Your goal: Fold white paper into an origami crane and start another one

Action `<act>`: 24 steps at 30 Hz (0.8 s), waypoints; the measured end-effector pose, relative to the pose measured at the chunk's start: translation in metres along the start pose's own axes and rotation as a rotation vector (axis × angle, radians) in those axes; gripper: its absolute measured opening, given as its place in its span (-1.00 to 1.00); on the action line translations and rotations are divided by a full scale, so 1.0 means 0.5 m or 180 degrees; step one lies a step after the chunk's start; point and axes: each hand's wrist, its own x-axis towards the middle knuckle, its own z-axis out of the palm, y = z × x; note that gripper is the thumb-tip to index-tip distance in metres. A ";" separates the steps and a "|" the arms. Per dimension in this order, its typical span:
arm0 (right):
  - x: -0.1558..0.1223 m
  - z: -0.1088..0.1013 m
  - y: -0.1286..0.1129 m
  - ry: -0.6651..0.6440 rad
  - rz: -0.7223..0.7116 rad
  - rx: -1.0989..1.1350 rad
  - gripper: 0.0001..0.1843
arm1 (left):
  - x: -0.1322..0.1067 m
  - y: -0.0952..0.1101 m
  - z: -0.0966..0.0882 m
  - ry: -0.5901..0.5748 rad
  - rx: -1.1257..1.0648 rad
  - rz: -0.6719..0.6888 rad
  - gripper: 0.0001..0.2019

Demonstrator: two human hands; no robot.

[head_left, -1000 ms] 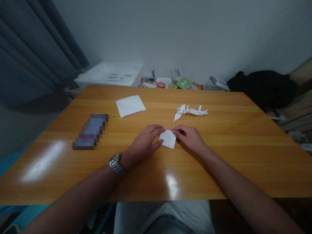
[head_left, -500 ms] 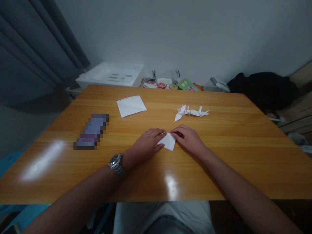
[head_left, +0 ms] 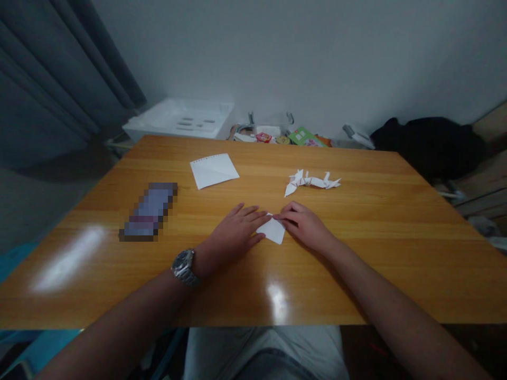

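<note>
A small white piece of folded paper (head_left: 272, 230) lies on the wooden table in front of me. My left hand (head_left: 240, 229) rests flat with its fingers spread, the tips pressing the paper's left and upper edges; a metal watch (head_left: 185, 266) is on that wrist. At the paper's upper right, my right hand (head_left: 301, 224) has its thumb and forefinger closed at the edge, its fingertips close to the left hand's. Beyond the right hand sits a chain of white folded-paper shapes (head_left: 312, 182). A white sheet with a perforated edge (head_left: 214, 171) lies farther back on the left.
A pixelated phone-like object (head_left: 150, 211) lies on the left of the wooden table (head_left: 396, 253). Behind the far edge are a white plastic tray (head_left: 186, 119), a green booklet (head_left: 304, 137) and several small items. A black cloth-like heap (head_left: 428, 140) is at the back right.
My right fingertips have slid left along the paper's upper edge, toward the left hand. The left hand's fingers have spread wider and its wrist has shifted slightly left.
</note>
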 end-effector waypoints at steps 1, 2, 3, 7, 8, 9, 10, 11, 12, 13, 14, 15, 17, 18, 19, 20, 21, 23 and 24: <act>0.000 0.000 0.000 0.0001 0.0000 0.0014 -0.75 | -0.001 0.000 -0.001 -0.0002 -0.0002 -0.0003 -0.53; -0.001 -0.001 -0.001 -0.0002 -0.0007 0.0028 -0.75 | -0.001 0.001 -0.001 0.0004 0.0001 -0.0001 -0.54; -0.001 -0.002 -0.001 -0.0009 -0.0016 0.0038 -0.74 | -0.001 0.002 -0.002 0.0020 0.0014 0.0006 -0.55; -0.003 -0.008 -0.005 -0.0044 -0.0078 -0.0009 -0.70 | 0.000 0.007 -0.008 0.0168 0.0124 0.0069 -0.59; -0.003 -0.010 -0.006 -0.0061 -0.0101 -0.0035 -0.70 | 0.001 0.007 -0.010 0.0208 0.0141 0.0086 -0.60; -0.004 -0.012 -0.007 -0.0079 -0.0133 -0.0062 -0.70 | 0.002 0.007 -0.011 0.0234 0.0145 0.0102 -0.62; -0.004 -0.014 -0.008 -0.0098 -0.0168 -0.0094 -0.71 | 0.003 0.006 -0.012 0.0247 0.0137 0.0112 -0.63; -0.004 -0.017 -0.008 -0.0123 -0.0199 -0.0128 -0.71 | 0.004 0.005 -0.013 0.0252 0.0125 0.0116 -0.65; -0.004 -0.019 -0.009 -0.0149 -0.0229 -0.0165 -0.71 | 0.005 0.003 -0.014 0.0251 0.0115 0.0117 -0.66; -0.004 -0.022 -0.010 -0.0175 -0.0255 -0.0198 -0.71 | 0.006 0.001 -0.014 0.0247 0.0107 0.0121 -0.67; -0.004 -0.025 -0.011 -0.0206 -0.0275 -0.0225 -0.72 | 0.006 0.000 -0.014 0.0240 0.0099 0.0125 -0.68; -0.005 -0.027 -0.012 -0.0234 -0.0296 -0.0242 -0.72 | 0.006 -0.002 -0.014 0.0236 0.0090 0.0117 -0.68; -0.005 -0.031 -0.015 -0.0284 -0.0347 -0.0230 -0.74 | 0.003 -0.003 -0.014 0.0241 0.0068 0.0058 -0.66; -0.006 -0.033 -0.016 -0.0301 -0.0364 -0.0213 -0.74 | 0.002 -0.003 -0.014 0.0250 0.0051 0.0008 -0.66; -0.006 -0.034 -0.017 -0.0318 -0.0374 -0.0197 -0.75 | 0.000 -0.003 -0.014 0.0260 0.0030 -0.0045 -0.65; -0.007 -0.034 -0.018 -0.0331 -0.0376 -0.0188 -0.76 | -0.001 -0.003 -0.014 0.0269 0.0006 -0.0089 -0.64; -0.007 -0.033 -0.018 -0.0337 -0.0373 -0.0185 -0.76 | -0.002 -0.004 -0.014 0.0270 -0.0027 -0.0115 -0.62; -0.006 -0.032 -0.016 -0.0334 -0.0359 -0.0198 -0.76 | -0.004 -0.006 -0.013 0.0247 -0.0135 -0.0118 -0.58; -0.006 -0.031 -0.015 -0.0328 -0.0358 -0.0209 -0.77 | -0.003 -0.008 -0.011 0.0235 -0.0201 -0.0114 -0.56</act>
